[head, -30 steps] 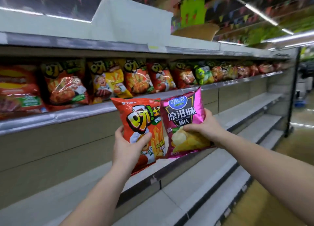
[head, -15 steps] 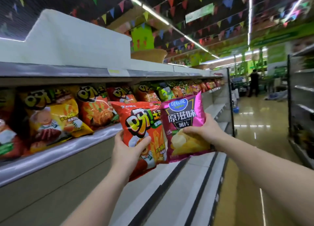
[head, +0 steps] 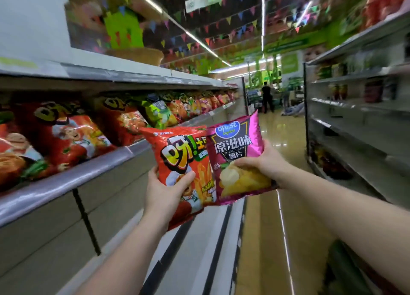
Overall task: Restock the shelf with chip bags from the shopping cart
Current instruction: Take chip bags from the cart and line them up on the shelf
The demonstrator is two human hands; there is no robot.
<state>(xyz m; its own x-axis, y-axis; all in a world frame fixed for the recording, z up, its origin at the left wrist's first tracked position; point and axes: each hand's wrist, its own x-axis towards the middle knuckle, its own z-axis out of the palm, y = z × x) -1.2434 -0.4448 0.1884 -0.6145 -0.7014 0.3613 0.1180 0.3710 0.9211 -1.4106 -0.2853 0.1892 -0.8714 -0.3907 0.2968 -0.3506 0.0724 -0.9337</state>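
While both bags hang in mid-aisle, none of this pair is shelved yet; each line below gives a reason for how things sit.

Left hand: the left hand grips the red bag low down, thumb across the front and fingers curled behind, so the printed face stays readable.

Right hand: the right hand pinches the pink bag at mid-height, fingers folded over its front and the bag's lower half hanging below them.

Bags together: the pink bag's edge overlaps the red one just inward of both thumbs, probably to compare them with the row.

Shelf: the stocked shelf lies left of the left fingers, apart from both bags; matching red bags lean there.

Next move, as a judgement: swing the red bag leftward to those.

Cart: not clearly visible.
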